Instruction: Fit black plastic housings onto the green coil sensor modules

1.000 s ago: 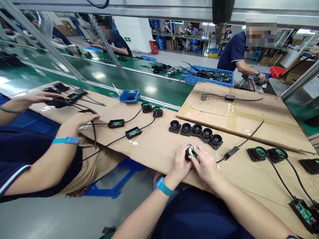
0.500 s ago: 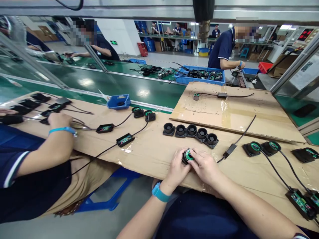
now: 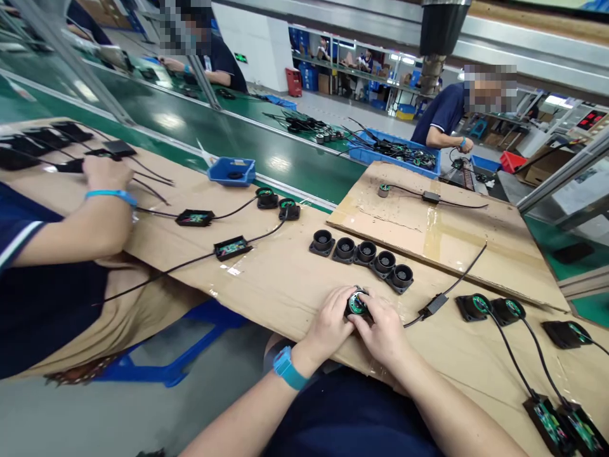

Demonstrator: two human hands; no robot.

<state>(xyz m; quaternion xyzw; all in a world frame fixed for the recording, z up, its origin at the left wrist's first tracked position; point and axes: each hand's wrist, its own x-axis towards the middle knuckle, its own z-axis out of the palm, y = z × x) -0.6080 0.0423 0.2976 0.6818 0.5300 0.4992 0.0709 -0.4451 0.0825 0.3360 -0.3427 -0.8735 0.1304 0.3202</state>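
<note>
My left hand and my right hand are both closed around a small round black part with a green circuit ring, held just above the cardboard-covered bench. A thin black cable runs from it to a small inline box. Just beyond my hands stands a row of several empty black round housings. My left wrist wears a blue band.
Finished parts with cables and open circuit boxes lie at my right. A co-worker's arm works on similar wired units at my left. A small blue tray sits by the green conveyor; a second cardboard sheet lies ahead.
My hands stay on the same part, with small finger shifts. The view has swung and tilted. The co-worker's hand has moved further left along the bench.
</note>
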